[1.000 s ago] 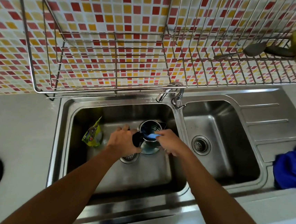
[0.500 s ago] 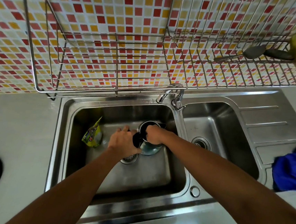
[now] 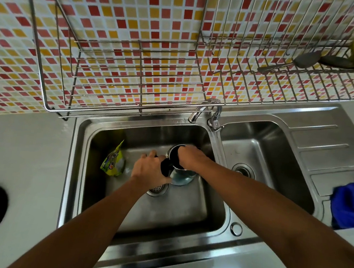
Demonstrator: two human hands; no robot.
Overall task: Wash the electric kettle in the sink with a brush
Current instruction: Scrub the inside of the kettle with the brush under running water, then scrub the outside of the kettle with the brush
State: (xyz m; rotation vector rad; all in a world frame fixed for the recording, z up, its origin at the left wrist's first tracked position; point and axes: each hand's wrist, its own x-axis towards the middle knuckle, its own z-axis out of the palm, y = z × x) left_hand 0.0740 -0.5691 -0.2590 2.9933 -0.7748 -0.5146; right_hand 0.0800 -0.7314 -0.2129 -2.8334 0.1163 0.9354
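I see the kettle (image 3: 181, 173) standing upright on the floor of the left basin of the sink (image 3: 77, 167), beside the drain, with my left hand (image 3: 149, 171) clamped around its dark handle and my right hand (image 3: 188, 155) plunged into its open mouth, fingers hidden, so I cannot tell whether they are closed on a brush. I judge the scrubbing of the inside to be under way; the outside, the rinse under the tap (image 3: 202, 110) and the lifting out look undone.

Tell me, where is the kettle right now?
In the head view, the kettle stands in the sink's left basin, near the divider, below the tap, between the left hand and right hand.
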